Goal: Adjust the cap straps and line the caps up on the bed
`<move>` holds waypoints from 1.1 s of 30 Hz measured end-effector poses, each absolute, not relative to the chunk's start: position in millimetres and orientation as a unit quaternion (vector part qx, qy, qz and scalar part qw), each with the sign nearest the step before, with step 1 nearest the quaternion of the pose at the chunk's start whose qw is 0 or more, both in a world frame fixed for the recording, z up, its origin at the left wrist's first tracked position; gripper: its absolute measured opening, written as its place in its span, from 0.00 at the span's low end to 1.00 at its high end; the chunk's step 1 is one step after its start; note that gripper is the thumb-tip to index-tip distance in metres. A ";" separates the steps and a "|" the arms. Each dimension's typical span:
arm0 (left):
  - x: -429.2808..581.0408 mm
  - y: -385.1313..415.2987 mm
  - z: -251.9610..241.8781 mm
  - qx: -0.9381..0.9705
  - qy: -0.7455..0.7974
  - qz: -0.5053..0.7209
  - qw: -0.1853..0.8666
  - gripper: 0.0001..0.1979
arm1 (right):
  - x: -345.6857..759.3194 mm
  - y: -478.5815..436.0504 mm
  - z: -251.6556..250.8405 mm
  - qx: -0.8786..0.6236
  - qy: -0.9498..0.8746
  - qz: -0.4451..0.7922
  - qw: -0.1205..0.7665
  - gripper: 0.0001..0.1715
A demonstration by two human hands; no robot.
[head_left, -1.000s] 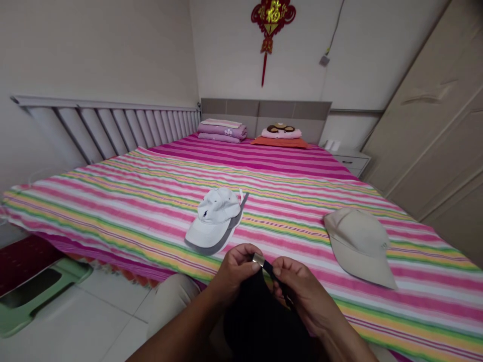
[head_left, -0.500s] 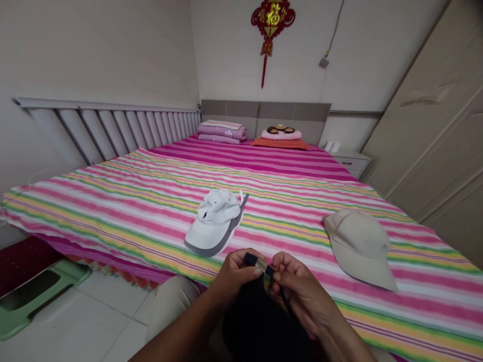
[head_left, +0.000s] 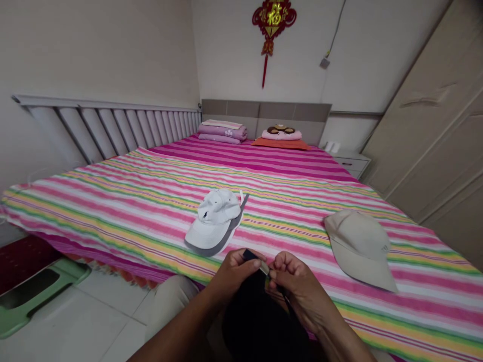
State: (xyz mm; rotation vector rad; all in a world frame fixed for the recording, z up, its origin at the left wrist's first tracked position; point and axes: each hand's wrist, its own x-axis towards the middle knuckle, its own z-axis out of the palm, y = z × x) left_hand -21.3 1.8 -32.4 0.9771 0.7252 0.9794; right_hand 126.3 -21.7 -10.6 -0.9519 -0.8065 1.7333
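A black cap [head_left: 260, 322] is between my two hands, low in the view, with its back strap and a metal buckle [head_left: 264, 267] uppermost. My left hand [head_left: 237, 271] pinches the strap just left of the buckle, thumb on top. From the other side, my right hand [head_left: 296, 284] has thumb and forefinger closed on the strap close to the buckle's right edge. Beyond my hands, a white cap [head_left: 217, 211] with a small dark logo lies on the striped bedspread [head_left: 143, 211]. A beige cap [head_left: 358, 244] rests on the bedspread to the right.
Folded purple bedding [head_left: 222, 131] and an orange pillow [head_left: 279, 143] lie by the headboard [head_left: 294, 113]. A slatted rail [head_left: 113, 128] runs along the left. On the floor at left stands a green stool [head_left: 41, 291]; a nightstand [head_left: 350, 162] and wardrobe [head_left: 426, 125] are at right.
My left thumb has slid rightward onto the buckle's edge, and the buckle has tilted slightly. My right fingers have drawn a little closer to it. Both other caps lie unmoved.
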 end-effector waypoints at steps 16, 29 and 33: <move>-22.0 2.9 -41.1 0.448 0.326 0.477 0.682 0.12 | 138.4 -22.8 -16.4 -0.435 -0.442 0.684 0.383 0.18; -17.5 0.7 -50.5 0.435 0.303 0.489 0.692 0.12 | 131.0 -20.7 -23.7 -0.441 -0.447 0.664 0.407 0.15; -18.0 0.8 -51.2 0.428 0.312 0.485 0.696 0.12 | 131.9 -19.3 -26.0 -0.423 -0.456 0.667 0.410 0.19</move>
